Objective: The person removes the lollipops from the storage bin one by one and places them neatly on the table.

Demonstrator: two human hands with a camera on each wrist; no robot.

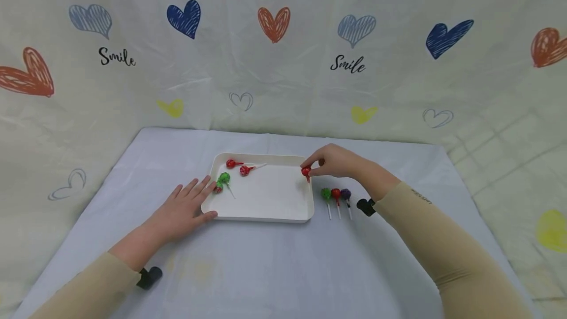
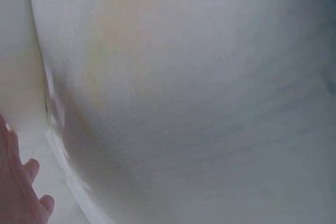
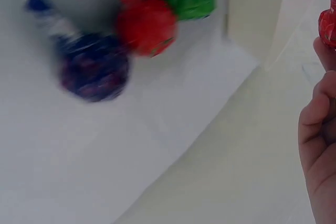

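My right hand [image 1: 335, 161] pinches a red-wrapped lollipop [image 1: 305, 171] by its head, above the right rim of a white tray [image 1: 266, 210]. The right wrist view also shows this lollipop [image 3: 328, 27] at the fingertips. At the tray's left end my left hand [image 1: 183, 210] lies with its fingers spread, touching the rim. Inside the tray, two red lollipops [image 1: 231, 163] lie at the back left. A green lollipop [image 1: 224, 178] lies in front of them, and another green-and-red head [image 1: 218, 187] is partly covered by the left fingers.
Right of the tray, a green lollipop [image 1: 326, 194], a red lollipop [image 1: 336, 194] and a purple lollipop [image 1: 346, 195] lie in a row, sticks toward me. A white cloth [image 1: 266, 270] covers the table. Behind it hangs a curtain [image 1: 301, 82] printed with hearts.
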